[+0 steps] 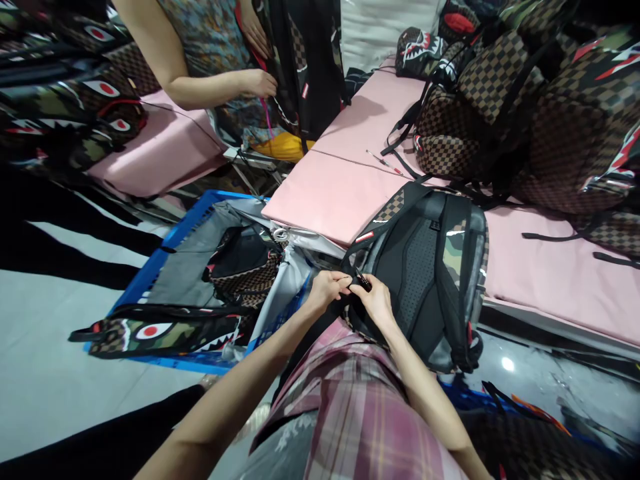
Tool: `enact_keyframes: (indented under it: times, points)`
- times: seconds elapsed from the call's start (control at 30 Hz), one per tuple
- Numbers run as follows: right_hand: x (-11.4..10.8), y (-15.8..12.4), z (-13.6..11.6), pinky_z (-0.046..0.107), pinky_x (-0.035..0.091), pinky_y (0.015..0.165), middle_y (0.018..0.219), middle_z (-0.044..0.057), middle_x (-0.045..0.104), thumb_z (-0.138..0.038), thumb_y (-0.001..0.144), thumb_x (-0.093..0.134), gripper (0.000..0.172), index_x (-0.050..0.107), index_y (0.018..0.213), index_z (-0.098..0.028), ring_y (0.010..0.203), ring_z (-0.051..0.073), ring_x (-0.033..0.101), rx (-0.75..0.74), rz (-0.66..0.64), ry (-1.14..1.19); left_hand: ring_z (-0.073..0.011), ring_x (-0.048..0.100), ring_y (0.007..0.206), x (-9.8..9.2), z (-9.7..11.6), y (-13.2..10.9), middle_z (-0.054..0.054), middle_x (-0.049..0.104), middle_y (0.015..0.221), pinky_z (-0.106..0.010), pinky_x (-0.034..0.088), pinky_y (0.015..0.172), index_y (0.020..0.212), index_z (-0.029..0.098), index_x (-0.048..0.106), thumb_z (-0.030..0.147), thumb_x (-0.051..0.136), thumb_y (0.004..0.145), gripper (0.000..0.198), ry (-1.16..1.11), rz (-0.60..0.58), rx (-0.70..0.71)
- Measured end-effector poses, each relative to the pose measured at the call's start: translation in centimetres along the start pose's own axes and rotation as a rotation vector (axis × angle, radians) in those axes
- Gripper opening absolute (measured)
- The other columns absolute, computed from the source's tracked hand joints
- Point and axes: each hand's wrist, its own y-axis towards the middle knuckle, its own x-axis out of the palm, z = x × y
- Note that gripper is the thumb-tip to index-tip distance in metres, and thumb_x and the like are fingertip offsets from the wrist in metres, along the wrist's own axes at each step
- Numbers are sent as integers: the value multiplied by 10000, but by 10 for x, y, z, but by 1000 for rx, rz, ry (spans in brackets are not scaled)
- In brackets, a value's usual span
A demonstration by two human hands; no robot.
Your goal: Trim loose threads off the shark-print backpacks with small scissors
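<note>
A black, grey and camouflage backpack (430,267) lies back-side up, half on the edge of the pink table (340,193) and half against my lap. My left hand (326,291) pinches the backpack's black strap or edge at its near left corner. Touching it from the right, my right hand (376,300) is closed on a small dark tool (363,281) held at the same spot. Both hands have their fingers curled in a pinch.
A blue crate (165,257) at the left holds grey lining and shark-print bags (160,333). Checkered brown backpacks (505,113) are piled at the table's far right. Across the table another person's hands (257,80) work on a black bag. A pen (384,162) lies on the table.
</note>
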Motion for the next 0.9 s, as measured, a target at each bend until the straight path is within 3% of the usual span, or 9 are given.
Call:
enact_keyframes:
  times: [0.13,0.33,0.53,0.67,0.8,0.9]
  points:
    - [4,-3,-1,280,428,744,871,13,665,-292,741,579,133,633,836,-215,803,176,609,-40,90,-11,-122,564,488,-2,-4,0,-14,600,498,-180,362,421,695,114,671,191,636,656,93,25,-2,-9]
    - [1,0,3,265,389,655,766,-4,628,-253,764,535,82,591,731,-204,689,155,568,-92,31,-38,-53,403,399,-2,-7,0,35,471,408,-150,218,381,577,129,591,114,612,670,97,-141,-64,-78]
    - [-2,-4,8,261,388,686,802,-2,606,-256,778,534,85,596,762,-201,739,151,568,-140,47,-17,-34,362,420,-17,2,-10,44,397,534,-128,223,377,642,125,482,113,615,705,147,-517,-340,-293]
    - [-1,-3,12,259,405,696,815,-1,618,-285,778,552,107,619,765,-203,750,152,578,-149,41,67,-24,282,388,-25,5,-14,63,294,538,-112,184,352,648,134,422,99,502,802,177,-702,-498,-446]
    - [-5,-9,12,272,421,776,936,20,646,-314,794,554,191,641,930,-212,861,166,597,-175,70,100,-27,293,382,-22,7,-17,63,284,535,-105,184,337,672,132,414,153,396,889,219,-834,-539,-540]
    - [-14,-23,10,292,412,779,1054,54,625,-376,806,557,388,547,1160,-216,923,190,579,-180,185,-94,-28,304,373,-17,8,-19,65,289,520,-109,190,329,650,144,384,183,385,905,258,-917,-533,-574]
